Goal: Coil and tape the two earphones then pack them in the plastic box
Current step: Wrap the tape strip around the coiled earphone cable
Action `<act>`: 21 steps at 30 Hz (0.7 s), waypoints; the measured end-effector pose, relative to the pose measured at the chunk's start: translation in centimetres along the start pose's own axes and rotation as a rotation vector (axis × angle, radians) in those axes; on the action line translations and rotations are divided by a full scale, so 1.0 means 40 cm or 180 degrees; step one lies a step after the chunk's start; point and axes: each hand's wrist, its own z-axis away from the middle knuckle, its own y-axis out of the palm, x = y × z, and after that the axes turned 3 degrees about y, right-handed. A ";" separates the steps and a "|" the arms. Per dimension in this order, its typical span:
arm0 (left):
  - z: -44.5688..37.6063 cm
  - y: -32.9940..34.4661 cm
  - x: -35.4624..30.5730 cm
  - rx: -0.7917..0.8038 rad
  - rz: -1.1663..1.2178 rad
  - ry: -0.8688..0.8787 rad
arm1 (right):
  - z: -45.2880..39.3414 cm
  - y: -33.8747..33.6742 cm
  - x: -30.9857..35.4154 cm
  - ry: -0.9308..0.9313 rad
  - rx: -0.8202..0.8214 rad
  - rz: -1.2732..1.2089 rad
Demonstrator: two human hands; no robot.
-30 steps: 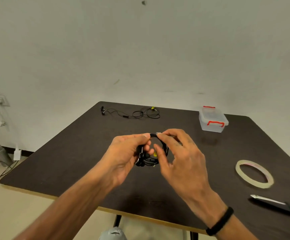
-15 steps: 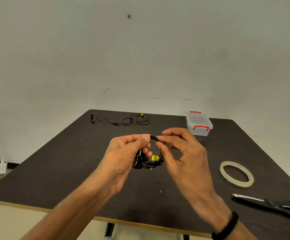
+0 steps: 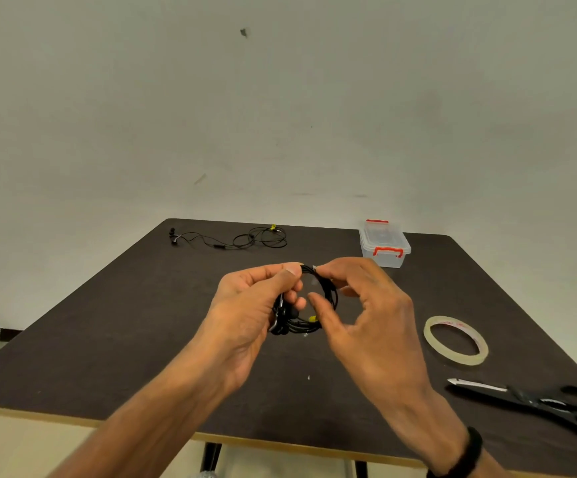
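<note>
A coiled black earphone with a small yellow tag hangs above the middle of the dark table. My left hand grips the coil's left side, thumb and forefinger pinching its top. My right hand pinches the top of the coil beside a small piece of clear tape, its thumb inside the loop. A second black earphone lies loose and uncoiled at the table's far left edge. The clear plastic box with red clips stands closed at the far right.
A roll of clear tape lies flat to the right of my hands. Black-handled scissors lie near the front right corner. A white wall rises right behind the table's far edge.
The view has shifted slightly. My right thumb has moved into the loop and the fingers have spread a little. Both hands still hold the coil at the same place.
</note>
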 end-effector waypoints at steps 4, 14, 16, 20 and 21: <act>-0.002 0.000 0.009 -0.0058 -0.0137 0.0039 | 0.004 -0.019 -0.003 0.0203 0.0258 -0.0192; 0.004 0.014 0.036 -0.0056 -0.0283 0.0049 | -0.012 -0.008 -0.010 -0.0054 -0.0028 0.0271; 0.004 0.016 0.040 -0.0049 -0.0239 0.0040 | -0.013 0.000 -0.016 -0.0141 -0.0136 0.0403; 0.008 0.016 0.058 0.0033 -0.0276 0.0037 | -0.006 0.015 -0.027 -0.0391 -0.0375 0.0745; 0.009 0.015 0.063 0.0044 -0.0315 0.0054 | -0.005 0.016 -0.031 -0.0451 -0.0415 0.0805</act>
